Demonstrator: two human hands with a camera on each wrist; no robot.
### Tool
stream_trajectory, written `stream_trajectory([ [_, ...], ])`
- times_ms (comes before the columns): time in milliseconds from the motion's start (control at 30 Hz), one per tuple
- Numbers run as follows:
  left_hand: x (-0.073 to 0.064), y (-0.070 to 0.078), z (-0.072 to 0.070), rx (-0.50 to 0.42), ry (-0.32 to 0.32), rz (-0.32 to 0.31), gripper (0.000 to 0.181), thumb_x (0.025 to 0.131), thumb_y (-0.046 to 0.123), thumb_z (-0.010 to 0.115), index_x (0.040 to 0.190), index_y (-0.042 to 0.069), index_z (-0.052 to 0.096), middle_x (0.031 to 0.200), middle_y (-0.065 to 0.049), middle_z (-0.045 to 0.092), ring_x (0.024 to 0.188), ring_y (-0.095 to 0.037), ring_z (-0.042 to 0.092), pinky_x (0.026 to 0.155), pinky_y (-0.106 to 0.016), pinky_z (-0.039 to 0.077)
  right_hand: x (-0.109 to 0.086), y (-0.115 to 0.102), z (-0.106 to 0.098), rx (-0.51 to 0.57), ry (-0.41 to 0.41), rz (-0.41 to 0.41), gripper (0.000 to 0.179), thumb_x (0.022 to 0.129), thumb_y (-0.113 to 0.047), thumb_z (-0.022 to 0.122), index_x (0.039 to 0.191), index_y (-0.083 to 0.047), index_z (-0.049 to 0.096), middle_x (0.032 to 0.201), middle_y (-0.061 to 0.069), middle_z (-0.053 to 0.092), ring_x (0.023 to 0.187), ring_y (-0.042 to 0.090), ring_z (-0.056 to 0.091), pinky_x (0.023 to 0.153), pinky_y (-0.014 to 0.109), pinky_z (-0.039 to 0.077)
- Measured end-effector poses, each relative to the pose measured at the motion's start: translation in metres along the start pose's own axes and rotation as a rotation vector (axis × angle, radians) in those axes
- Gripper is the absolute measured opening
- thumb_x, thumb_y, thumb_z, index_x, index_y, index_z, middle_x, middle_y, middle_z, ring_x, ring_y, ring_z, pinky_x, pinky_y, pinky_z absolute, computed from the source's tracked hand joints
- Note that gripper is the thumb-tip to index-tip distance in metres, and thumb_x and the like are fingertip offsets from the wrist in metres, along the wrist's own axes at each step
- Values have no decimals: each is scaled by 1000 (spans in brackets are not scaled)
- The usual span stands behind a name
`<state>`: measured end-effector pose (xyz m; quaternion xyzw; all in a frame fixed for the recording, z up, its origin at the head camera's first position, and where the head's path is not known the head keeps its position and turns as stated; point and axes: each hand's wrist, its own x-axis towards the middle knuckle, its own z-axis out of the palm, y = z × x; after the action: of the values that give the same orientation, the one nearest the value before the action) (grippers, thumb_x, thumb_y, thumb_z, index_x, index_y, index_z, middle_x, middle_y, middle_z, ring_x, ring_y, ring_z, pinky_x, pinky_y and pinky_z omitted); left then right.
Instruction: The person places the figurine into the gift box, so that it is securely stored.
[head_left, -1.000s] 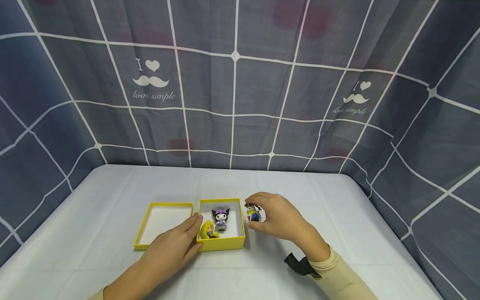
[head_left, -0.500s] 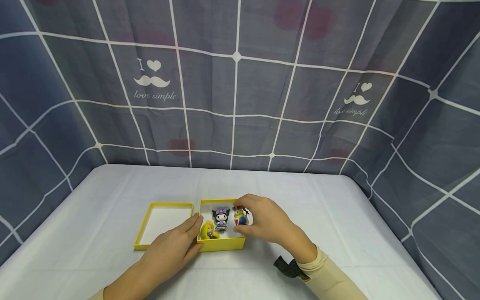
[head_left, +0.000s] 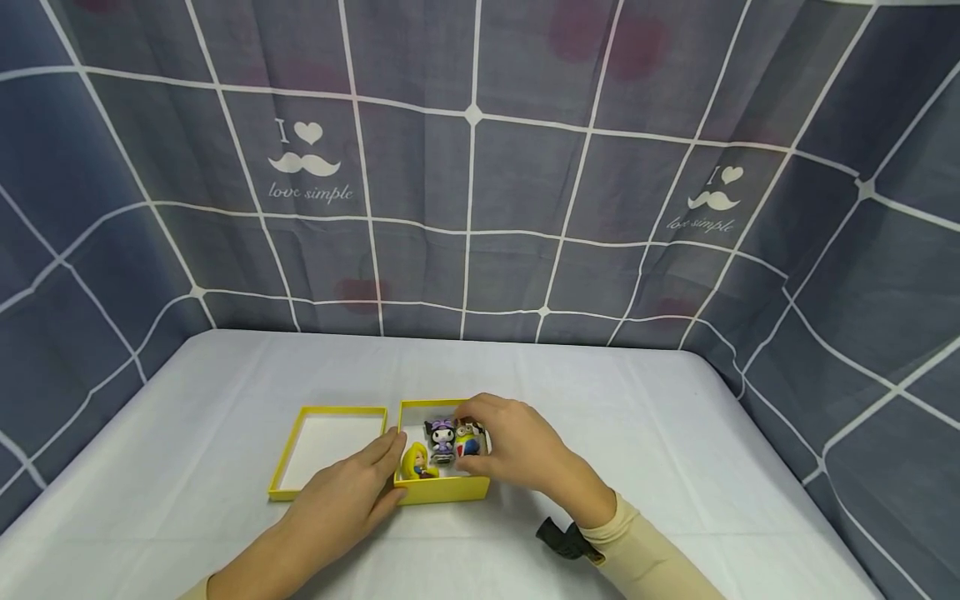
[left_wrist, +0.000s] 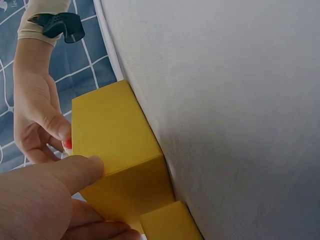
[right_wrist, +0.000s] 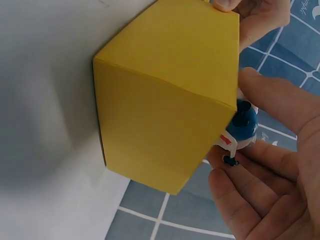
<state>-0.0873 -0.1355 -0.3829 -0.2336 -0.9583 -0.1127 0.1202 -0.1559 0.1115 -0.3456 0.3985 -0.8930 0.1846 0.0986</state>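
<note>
In the head view my right hand (head_left: 517, 442) pinches a small Minion figurine (head_left: 468, 442) between thumb and fingers, inside the right part of the open yellow box (head_left: 442, 491). Close beside it, a black-and-purple Kuromi figurine (head_left: 442, 440) stands in the middle. A figurine with long yellow hair (head_left: 417, 462) sits in the front left corner. My left hand (head_left: 341, 492) holds the box at its left front corner, thumb on the front wall and fingers along the left wall. In the right wrist view the box wall partly hides the Minion's blue-and-white body (right_wrist: 246, 125).
A shallow lid (head_left: 288, 492) with a yellow rim lies left of the box, partly behind my left hand. White cloth (head_left: 630, 400) covers the table. Grey checked curtains (head_left: 420, 183) hang behind and at both sides. A black strap (head_left: 564, 540) hangs at my right wrist.
My right hand has carried the Minion figurine left, from outside the box over its right wall to a place beside the Kuromi figurine. My left hand and the box have stayed put.
</note>
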Motion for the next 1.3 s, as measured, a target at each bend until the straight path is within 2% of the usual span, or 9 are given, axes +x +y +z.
stream_trajectory([
  [367,1,0,-1,5,-16,-5,64,89,36,72,138,1,53,141,-11,52,112,-24,63,78,-39,56,0,0,6,-4,-21,17,51,74,-38,85,115,-14,67,114,-6,66,96,7,62,84,30,53],
  [567,1,0,0,-2,3,7,63,88,34,73,138,1,54,140,-12,53,109,-24,64,76,-39,56,0,1,7,-5,-19,24,51,74,-37,85,115,-13,67,115,-5,66,99,8,63,86,32,52],
  [733,1,-1,0,-7,6,15,63,88,34,73,137,0,54,140,-13,53,111,-25,63,79,-39,56,-1,1,6,-22,-21,32,51,74,-38,84,116,-13,67,116,-4,66,101,10,63,86,33,52],
  [1300,0,-1,-1,-12,-14,13,63,89,35,72,138,-1,53,141,-14,52,113,-27,62,81,-40,55,4,3,8,32,-115,71,51,74,-38,85,113,-9,69,108,-4,68,96,7,61,86,28,51],
])
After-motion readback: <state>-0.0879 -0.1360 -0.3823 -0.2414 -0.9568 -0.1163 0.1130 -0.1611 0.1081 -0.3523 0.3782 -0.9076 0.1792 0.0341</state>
